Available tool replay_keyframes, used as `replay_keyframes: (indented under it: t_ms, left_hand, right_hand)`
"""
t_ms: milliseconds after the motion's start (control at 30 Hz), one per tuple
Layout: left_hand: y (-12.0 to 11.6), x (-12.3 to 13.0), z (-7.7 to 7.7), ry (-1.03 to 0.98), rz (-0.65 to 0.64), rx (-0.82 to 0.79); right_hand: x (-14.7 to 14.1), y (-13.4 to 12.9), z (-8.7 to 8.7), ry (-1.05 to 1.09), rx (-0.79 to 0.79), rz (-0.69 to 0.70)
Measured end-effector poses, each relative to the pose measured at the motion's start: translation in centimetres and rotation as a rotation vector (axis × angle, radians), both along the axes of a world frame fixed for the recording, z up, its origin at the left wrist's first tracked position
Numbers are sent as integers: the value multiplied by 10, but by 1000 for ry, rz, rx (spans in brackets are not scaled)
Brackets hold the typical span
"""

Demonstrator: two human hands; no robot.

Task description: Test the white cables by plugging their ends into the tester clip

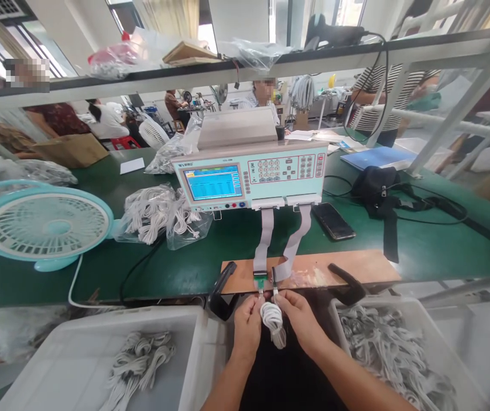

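A coiled white cable [272,319] hangs between my two hands at the table's front edge. My left hand [248,319] pinches one of its end plugs at the small green circuit board [260,281]. With thumb and fingers closed, my right hand [296,314] grips the other end plug, right at the black connector [275,276] of the second ribbon cable. Two grey ribbon cables [263,240] run from these connectors up to the cable tester [248,177], whose blue screen is lit. Whether each plug is fully seated is too small to tell.
A white bin [199,337] with coiled cables stands at lower left, another bin [437,348] full of cables at lower right. On the green table [210,271] are a fan [48,225], bagged cables [150,211], a phone [333,221] and a black bag [375,185]. People work beyond.
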State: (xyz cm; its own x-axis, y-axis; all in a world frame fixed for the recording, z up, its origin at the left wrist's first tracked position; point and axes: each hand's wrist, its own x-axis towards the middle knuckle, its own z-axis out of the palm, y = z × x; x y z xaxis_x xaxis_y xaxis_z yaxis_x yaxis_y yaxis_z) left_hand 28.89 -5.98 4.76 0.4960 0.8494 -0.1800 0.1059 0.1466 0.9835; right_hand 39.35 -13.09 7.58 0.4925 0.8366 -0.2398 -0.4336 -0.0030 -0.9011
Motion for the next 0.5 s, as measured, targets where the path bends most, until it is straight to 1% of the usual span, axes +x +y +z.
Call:
replay_keyframes:
  t_ms: [67,200,267,333,400,467,500]
  left_hand:
    - [-1,1,-1,-36,-5,61]
    - [-3,5,-2,-115,59,14]
    - [-4,8,-3,-128,62,14]
    - [-3,9,-1,-56,37,88]
    - [-4,6,4,49,9,181]
    - [-3,-5,11,113,9,228]
    - [0,-15,14,125,19,235]
  right_hand:
    - [0,0,-1,-13,-6,10]
    - [1,0,-2,-36,-16,12]
    - [2,1,-3,-42,-13,8]
    - [2,2,-5,-41,-11,13]
    - [2,1,-7,-36,-14,18]
    - [1,0,-10,-26,-34,9]
    - [1,0,-12,-19,-53,0]
